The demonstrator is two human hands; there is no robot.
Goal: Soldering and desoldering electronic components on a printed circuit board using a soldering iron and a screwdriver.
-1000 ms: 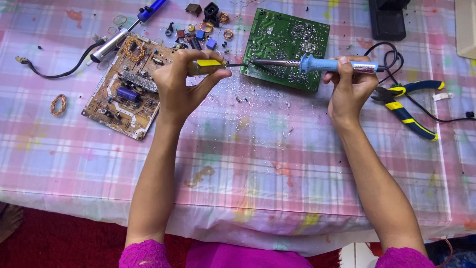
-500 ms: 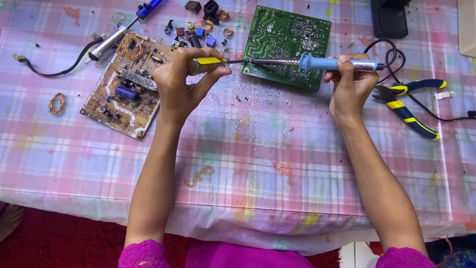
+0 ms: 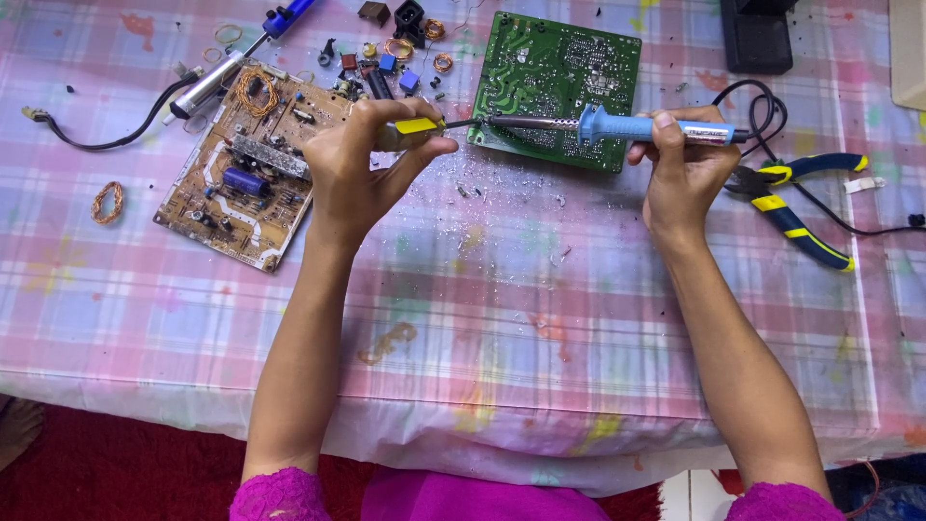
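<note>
My left hand [image 3: 362, 164] grips a small yellow-handled tool [image 3: 417, 126] whose thin tip points right. My right hand [image 3: 687, 169] holds a blue-handled soldering iron [image 3: 627, 126] level, its metal tip meeting the yellow tool's tip at the left edge of a green circuit board [image 3: 559, 87]. A brown circuit board [image 3: 253, 164] with a copper coil and a blue capacitor lies just left of my left hand.
Blue and yellow pliers [image 3: 796, 203] lie to the right by a black cord [image 3: 772, 106]. Loose components and copper coils [image 3: 391, 53] lie at the top; one coil [image 3: 106, 201] lies far left. A desoldering pump [image 3: 217, 77] is at upper left. Metal flecks dot the plaid cloth [image 3: 482, 309].
</note>
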